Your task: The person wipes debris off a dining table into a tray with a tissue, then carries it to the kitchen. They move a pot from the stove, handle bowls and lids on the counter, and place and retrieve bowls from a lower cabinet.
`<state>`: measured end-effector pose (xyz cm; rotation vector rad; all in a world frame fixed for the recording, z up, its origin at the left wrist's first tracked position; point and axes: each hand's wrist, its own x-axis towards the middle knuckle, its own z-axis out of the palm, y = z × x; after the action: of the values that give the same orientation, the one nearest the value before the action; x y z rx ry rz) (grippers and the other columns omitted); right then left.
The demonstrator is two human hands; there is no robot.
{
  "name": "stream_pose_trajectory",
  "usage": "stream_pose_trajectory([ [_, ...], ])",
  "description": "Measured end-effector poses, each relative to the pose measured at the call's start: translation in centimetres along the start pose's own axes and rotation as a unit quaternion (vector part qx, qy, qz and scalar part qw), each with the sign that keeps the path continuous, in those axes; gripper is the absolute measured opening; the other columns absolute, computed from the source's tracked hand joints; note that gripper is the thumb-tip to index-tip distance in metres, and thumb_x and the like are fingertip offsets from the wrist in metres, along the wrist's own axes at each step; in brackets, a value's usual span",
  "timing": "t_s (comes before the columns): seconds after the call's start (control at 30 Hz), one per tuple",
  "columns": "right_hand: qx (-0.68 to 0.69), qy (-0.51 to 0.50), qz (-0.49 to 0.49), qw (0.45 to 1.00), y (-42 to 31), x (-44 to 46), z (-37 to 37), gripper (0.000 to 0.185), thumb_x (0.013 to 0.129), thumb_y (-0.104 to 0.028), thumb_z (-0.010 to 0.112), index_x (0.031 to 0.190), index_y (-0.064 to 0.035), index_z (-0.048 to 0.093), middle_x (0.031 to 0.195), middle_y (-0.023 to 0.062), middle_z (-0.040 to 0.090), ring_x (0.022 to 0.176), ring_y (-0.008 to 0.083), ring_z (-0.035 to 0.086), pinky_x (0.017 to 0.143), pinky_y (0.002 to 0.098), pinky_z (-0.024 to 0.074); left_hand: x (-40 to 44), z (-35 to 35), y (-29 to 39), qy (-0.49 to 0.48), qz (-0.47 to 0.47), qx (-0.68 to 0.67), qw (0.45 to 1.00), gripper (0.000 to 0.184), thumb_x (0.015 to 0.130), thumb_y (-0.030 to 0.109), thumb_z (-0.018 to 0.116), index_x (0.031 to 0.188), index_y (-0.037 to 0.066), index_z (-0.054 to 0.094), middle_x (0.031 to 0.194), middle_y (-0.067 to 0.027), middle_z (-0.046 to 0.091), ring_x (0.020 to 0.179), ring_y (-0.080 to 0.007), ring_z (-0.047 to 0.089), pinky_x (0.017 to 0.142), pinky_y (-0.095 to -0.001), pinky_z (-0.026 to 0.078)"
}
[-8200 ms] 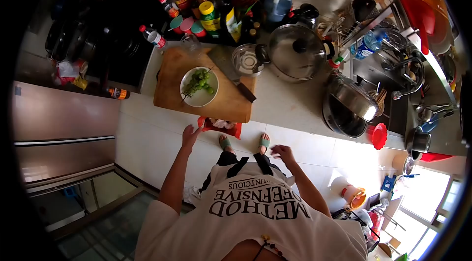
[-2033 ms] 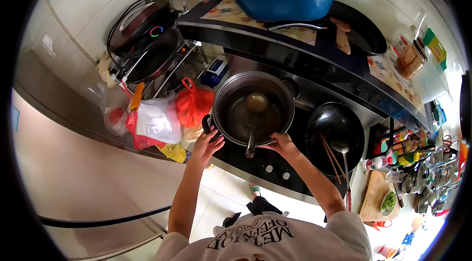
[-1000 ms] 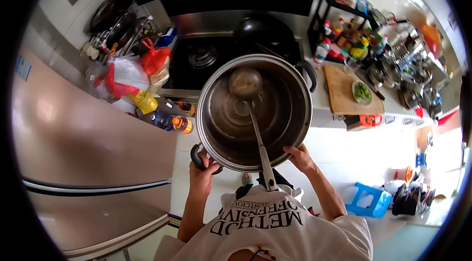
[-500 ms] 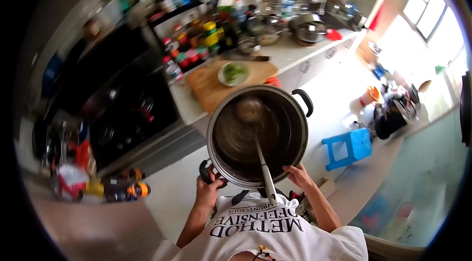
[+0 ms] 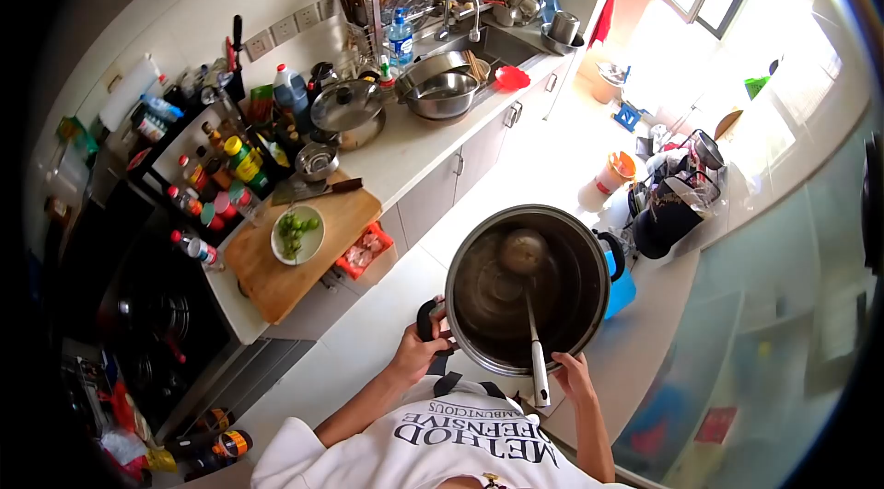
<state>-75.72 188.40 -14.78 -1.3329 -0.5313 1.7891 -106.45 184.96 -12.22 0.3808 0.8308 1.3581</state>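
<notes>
A large steel stockpot (image 5: 460,334) with black side handles is held up in front of my body. My left hand (image 5: 420,351) is closed around its left handle. On the near right side, my right hand (image 5: 573,375) grips the pot by its rim, thumb on top and fingers hidden beneath. A ladle (image 5: 538,355) lies in the pot, its bowl toward the far side and its pale handle over the near rim. The inside looks brownish; I cannot tell how much liquid it holds.
Left, a cutting board (image 5: 354,203) bears a cleaver (image 5: 318,189) and a bowl (image 5: 318,245) of green pieces. Steel basins (image 5: 442,105) stand near the sink (image 5: 506,45). A blue stool (image 5: 621,291) is partly behind the pot. A black gas stove (image 5: 138,314) is at far left.
The view has swung right toward the sink and window. My hands and the pot sit lower and further right in view, and the pot now overlaps the stool. Both hands keep their hold.
</notes>
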Motion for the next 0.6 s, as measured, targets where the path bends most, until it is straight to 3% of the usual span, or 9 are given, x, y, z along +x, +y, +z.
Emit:
stream_pose_trajectory([
  [0.1, 0.018, 0.024, -0.003, 1.0, -2.9, 5.7, 0.1, 0.014, 0.077, 0.002, 0.054, 0.09, -0.0038, 0.054, 0.074, 0.0032, 0.06, 0.063, 0.0151, 0.06, 0.055, 0.0269, 0.0509, 7.3, 1.2, 0.8, -0.02, -0.025, -0.017, 0.999, 0.025, 0.071, -0.019, 0.048, 0.07, 0.005, 0.042, 0.132, -0.0122, 0.04, 0.098, -0.0274, 0.059, 0.082, -0.0386, 0.052],
  [0.13, 0.008, 0.053, -0.015, 0.998, -4.4, 7.5, 1.7, 0.009, 0.075, -0.002, 0.058, 0.077, -0.009, 0.054, 0.061, -0.002, 0.053, 0.046, 0.0085, 0.048, 0.041, 0.0212, 0.0371, 9.8, 1.5, 1.0, -0.021, -0.031, -0.021, 0.999, 0.025, 0.071, -0.019, 0.048, 0.07, 0.005, 0.042, 0.133, -0.0119, 0.039, 0.099, -0.0276, 0.059, 0.082, -0.0392, 0.052],
  [0.27, -0.033, 0.081, -0.013, 0.996, -8.4, 16.2, 0.5, 0.01, 0.073, -0.004, 0.058, 0.078, -0.0091, 0.05, 0.054, -0.0005, 0.049, 0.034, 0.0104, 0.043, 0.031, 0.0217, 0.0319, 19.2, 3.3, 1.9, -0.029, -0.026, -0.011, 0.999, 0.026, 0.071, -0.02, 0.047, 0.069, 0.005, 0.041, 0.136, -0.0112, 0.037, 0.105, -0.0287, 0.056, 0.085, -0.0409, 0.052],
  [0.37, -0.007, 0.107, -0.015, 0.994, -13.7, 21.1, 3.3, 0.012, 0.073, -0.003, 0.056, 0.081, -0.0084, 0.049, 0.055, 0.0, 0.049, 0.036, 0.0112, 0.045, 0.031, 0.0223, 0.035, 26.3, 5.7, 4.5, -0.017, -0.045, -0.001, 0.999, 0.026, 0.07, -0.02, 0.046, 0.067, 0.005, 0.04, 0.138, -0.012, 0.035, 0.106, -0.0292, 0.055, 0.085, -0.0402, 0.052],
  [0.5, 0.035, 0.064, -0.043, 0.996, -18.4, 26.4, 4.5, 0.019, 0.071, 0.002, 0.053, 0.087, -0.0077, 0.051, 0.066, -0.0014, 0.053, 0.05, 0.01, 0.052, 0.041, 0.0222, 0.0404, 32.8, 8.9, 7.2, 0.002, -0.074, 0.06, 0.995, 0.026, 0.069, -0.019, 0.049, 0.066, 0.006, 0.04, 0.137, -0.0123, 0.036, 0.106, -0.0277, 0.055, 0.082, -0.038, 0.052],
  [0.6, 0.04, 0.06, -0.027, 0.997, -21.9, 31.3, 5.2, 0.02, 0.071, 0.004, 0.051, 0.088, -0.0074, 0.051, 0.069, -0.0014, 0.053, 0.054, 0.0104, 0.053, 0.045, 0.0231, 0.0419, 38.9, 9.2, 6.5, -0.014, -0.049, 0.015, 0.999, 0.025, 0.067, -0.018, 0.051, 0.066, 0.005, 0.042, 0.135, -0.0108, 0.038, 0.104, -0.0252, 0.056, 0.083, -0.0365, 0.051],
])
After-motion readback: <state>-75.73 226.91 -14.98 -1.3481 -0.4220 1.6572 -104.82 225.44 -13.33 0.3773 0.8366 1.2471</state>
